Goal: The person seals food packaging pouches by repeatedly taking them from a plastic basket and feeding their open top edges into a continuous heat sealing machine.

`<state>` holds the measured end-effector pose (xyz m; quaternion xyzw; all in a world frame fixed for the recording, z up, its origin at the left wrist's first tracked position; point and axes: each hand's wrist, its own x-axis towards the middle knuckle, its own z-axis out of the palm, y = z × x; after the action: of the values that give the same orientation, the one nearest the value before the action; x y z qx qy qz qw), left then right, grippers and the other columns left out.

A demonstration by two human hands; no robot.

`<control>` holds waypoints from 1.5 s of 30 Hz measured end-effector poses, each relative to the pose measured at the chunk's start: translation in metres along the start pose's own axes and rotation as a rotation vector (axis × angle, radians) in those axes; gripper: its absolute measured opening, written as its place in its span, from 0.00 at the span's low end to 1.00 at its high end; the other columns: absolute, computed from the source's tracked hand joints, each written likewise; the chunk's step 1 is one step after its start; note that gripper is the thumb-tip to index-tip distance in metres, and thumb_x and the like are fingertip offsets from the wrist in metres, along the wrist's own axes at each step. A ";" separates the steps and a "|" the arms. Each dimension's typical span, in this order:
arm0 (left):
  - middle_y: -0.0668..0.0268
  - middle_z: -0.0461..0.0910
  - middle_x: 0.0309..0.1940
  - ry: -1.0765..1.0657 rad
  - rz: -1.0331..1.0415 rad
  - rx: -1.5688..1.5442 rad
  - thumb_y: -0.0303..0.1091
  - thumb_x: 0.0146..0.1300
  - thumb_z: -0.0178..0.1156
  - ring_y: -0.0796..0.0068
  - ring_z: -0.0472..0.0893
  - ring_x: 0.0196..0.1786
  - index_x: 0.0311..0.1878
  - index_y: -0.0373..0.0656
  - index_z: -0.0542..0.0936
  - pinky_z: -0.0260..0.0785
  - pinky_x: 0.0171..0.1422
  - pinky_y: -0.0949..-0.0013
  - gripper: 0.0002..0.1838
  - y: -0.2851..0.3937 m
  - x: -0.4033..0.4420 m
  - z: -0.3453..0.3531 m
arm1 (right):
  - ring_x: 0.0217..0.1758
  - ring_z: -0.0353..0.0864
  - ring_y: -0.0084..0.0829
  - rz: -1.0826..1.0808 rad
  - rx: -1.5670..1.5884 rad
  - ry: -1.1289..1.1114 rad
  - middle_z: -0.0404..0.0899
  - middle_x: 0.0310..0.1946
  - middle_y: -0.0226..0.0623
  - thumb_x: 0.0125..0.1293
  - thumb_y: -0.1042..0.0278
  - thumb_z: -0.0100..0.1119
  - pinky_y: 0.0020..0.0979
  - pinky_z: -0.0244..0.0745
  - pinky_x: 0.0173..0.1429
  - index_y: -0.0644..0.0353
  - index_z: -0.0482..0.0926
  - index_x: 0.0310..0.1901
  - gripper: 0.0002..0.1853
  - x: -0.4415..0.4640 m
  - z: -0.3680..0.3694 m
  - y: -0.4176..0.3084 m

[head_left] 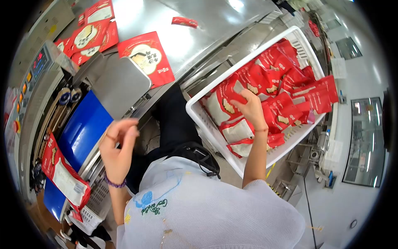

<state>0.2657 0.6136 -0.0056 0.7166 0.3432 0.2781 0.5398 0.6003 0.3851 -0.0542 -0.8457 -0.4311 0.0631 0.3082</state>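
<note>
My right hand (252, 111) reaches into the white plastic basket (195, 108), its thumb and fingers closed on the upper part of a red pouch (226, 96). Other filled red pouches (284, 108) lie heaped around it. My left hand (115, 151) is in the air beside the blue conveyor belt (86, 126), fingers half curled and apart, with nothing visible in them. On the belt, left of that hand, a filled red pouch with a pale back panel (68, 178) lies aslant.
A machine with a lit control panel (39, 68) stands left, with a grey metal plate (120, 81) beside it. Flat red pouches (93, 35) and a single flat pouch (147, 58) lie on the steel table (145, 16). A small red packet (185, 22) lies farther back.
</note>
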 end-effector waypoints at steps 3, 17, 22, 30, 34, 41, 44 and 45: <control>0.61 0.75 0.54 -0.082 0.152 0.031 0.26 0.52 0.73 0.71 0.78 0.52 0.65 0.41 0.72 0.73 0.50 0.71 0.35 -0.007 0.014 0.012 | 0.34 0.75 0.46 -0.116 0.113 -0.238 0.75 0.30 0.43 0.52 0.73 0.72 0.36 0.73 0.41 0.63 0.80 0.39 0.13 0.000 -0.028 -0.087; 0.68 0.86 0.41 0.099 0.005 -0.629 0.19 0.52 0.74 0.84 0.82 0.43 0.50 0.34 0.81 0.77 0.48 0.77 0.21 -0.050 -0.005 -0.016 | 0.56 0.79 0.37 -0.266 0.994 -0.210 0.77 0.56 0.43 0.39 0.86 0.56 0.38 0.77 0.63 0.64 0.64 0.70 0.46 0.051 0.037 -0.209; 0.69 0.85 0.42 0.218 -0.070 -0.600 0.29 0.66 0.66 0.86 0.80 0.43 0.50 0.35 0.82 0.75 0.48 0.76 0.12 -0.053 -0.006 -0.060 | 0.45 0.80 0.19 -0.040 0.946 -0.484 0.85 0.44 0.31 0.62 0.76 0.70 0.25 0.75 0.52 0.67 0.82 0.51 0.16 0.057 0.121 -0.204; 0.72 0.84 0.34 0.592 -0.159 -0.403 0.38 0.69 0.65 0.89 0.77 0.36 0.43 0.32 0.84 0.71 0.41 0.81 0.15 -0.094 0.068 -0.070 | 0.31 0.70 0.12 -0.108 0.795 -0.193 0.82 0.29 0.25 0.72 0.65 0.61 0.19 0.66 0.36 0.68 0.81 0.41 0.12 0.120 0.184 -0.214; 0.73 0.82 0.30 0.626 -0.205 -0.380 0.38 0.69 0.63 0.89 0.75 0.32 0.40 0.33 0.84 0.67 0.36 0.81 0.14 -0.115 0.088 -0.065 | 0.30 0.70 0.12 -0.010 0.841 -0.220 0.82 0.27 0.27 0.73 0.65 0.60 0.19 0.65 0.36 0.64 0.77 0.41 0.10 0.146 0.192 -0.206; 0.77 0.70 0.18 0.561 -0.451 -0.730 0.37 0.67 0.63 0.88 0.62 0.14 0.33 0.41 0.79 0.49 0.15 0.77 0.10 -0.102 0.089 -0.094 | 0.27 0.68 0.12 -0.121 0.617 -0.172 0.80 0.23 0.27 0.71 0.65 0.63 0.20 0.64 0.34 0.63 0.73 0.34 0.12 0.175 0.202 -0.215; 0.79 0.67 0.17 0.603 -0.430 -0.728 0.37 0.67 0.63 0.89 0.57 0.12 0.35 0.42 0.78 0.42 0.14 0.78 0.09 -0.101 0.085 -0.105 | 0.27 0.69 0.13 -0.156 0.659 -0.177 0.81 0.22 0.29 0.69 0.65 0.64 0.21 0.65 0.34 0.63 0.72 0.33 0.13 0.176 0.206 -0.233; 0.79 0.68 0.17 0.613 -0.415 -0.710 0.37 0.67 0.63 0.89 0.58 0.12 0.35 0.42 0.78 0.42 0.14 0.78 0.09 -0.104 0.082 -0.112 | 0.27 0.69 0.13 -0.160 0.656 -0.176 0.81 0.22 0.29 0.69 0.65 0.64 0.21 0.65 0.34 0.63 0.72 0.33 0.13 0.174 0.209 -0.238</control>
<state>0.2092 0.7625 -0.0742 0.2914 0.5052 0.4620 0.6682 0.4662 0.7209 -0.0572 -0.6564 -0.4779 0.2468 0.5291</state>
